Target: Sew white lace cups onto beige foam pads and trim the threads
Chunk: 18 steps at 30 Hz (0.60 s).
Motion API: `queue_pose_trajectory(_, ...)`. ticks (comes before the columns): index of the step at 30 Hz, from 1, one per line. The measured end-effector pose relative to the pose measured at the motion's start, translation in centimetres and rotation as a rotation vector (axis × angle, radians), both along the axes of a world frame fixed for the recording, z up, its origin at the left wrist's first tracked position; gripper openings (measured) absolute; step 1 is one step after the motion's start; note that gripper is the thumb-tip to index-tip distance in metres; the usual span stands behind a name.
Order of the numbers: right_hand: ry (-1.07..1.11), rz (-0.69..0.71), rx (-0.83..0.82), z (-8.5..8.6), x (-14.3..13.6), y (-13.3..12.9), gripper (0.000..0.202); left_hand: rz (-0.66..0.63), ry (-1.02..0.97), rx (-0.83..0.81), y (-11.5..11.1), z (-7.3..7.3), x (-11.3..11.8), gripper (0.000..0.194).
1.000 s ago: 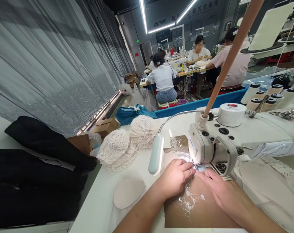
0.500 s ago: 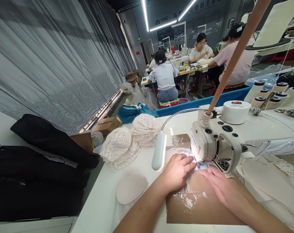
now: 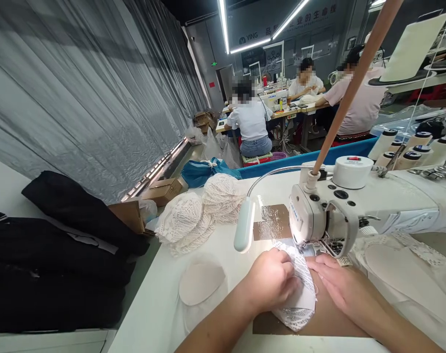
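Note:
My left hand [image 3: 270, 280] has its fingers curled down on a white lace cup piece [image 3: 304, 303], gripping it by its left side. The piece stretches from the sewing machine's [image 3: 307, 215] needle area towards me, over a brown covered plate [image 3: 338, 321]. On the right of the lace, my right hand [image 3: 338, 280] lies flat with its fingers stretched out, fingertips close to the presser foot. Whether they touch the lace edge I cannot tell. The needle itself is too small to make out.
Stacked lace cups [image 3: 181, 215] lie at the table's left, with a beige oval pad [image 3: 201, 282] nearer me. A lamp [image 3: 244, 225] hangs left of the machine head. Beige pieces [image 3: 399, 274] lie at right. Thread cones [image 3: 416, 147] stand behind. Co-workers [image 3: 253, 125] sit beyond.
The lace piece, mostly hidden under the machine head before, now lies out towards me over the brown plate. My left hand has curled around it and moved slightly nearer me.

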State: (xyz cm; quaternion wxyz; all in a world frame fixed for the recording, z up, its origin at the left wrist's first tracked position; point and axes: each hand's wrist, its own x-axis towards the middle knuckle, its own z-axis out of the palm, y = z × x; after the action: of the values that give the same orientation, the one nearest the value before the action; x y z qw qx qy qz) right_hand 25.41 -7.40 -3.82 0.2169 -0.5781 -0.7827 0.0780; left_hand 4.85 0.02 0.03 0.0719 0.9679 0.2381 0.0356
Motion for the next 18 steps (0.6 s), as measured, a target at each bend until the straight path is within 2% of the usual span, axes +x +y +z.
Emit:
queue_pose_trajectory(4,-0.002,-0.015,0.019,-0.36,0.08,-0.20,0.042,-0.037,-0.004,0.002,0.11,-0.40,0.21,0.028)
queue_pose_trajectory(13,0.002,-0.026,0.043,-0.90,0.07,-0.34,0.044,-0.055,0.015,-0.014,0.02,-0.20,0.01,0.020)
queue_pose_trajectory(18,-0.120,0.043,0.001,-0.93,-0.08,-0.14,0.047,-0.076,0.004,0.026,-0.09,-0.34,0.00,0.034)
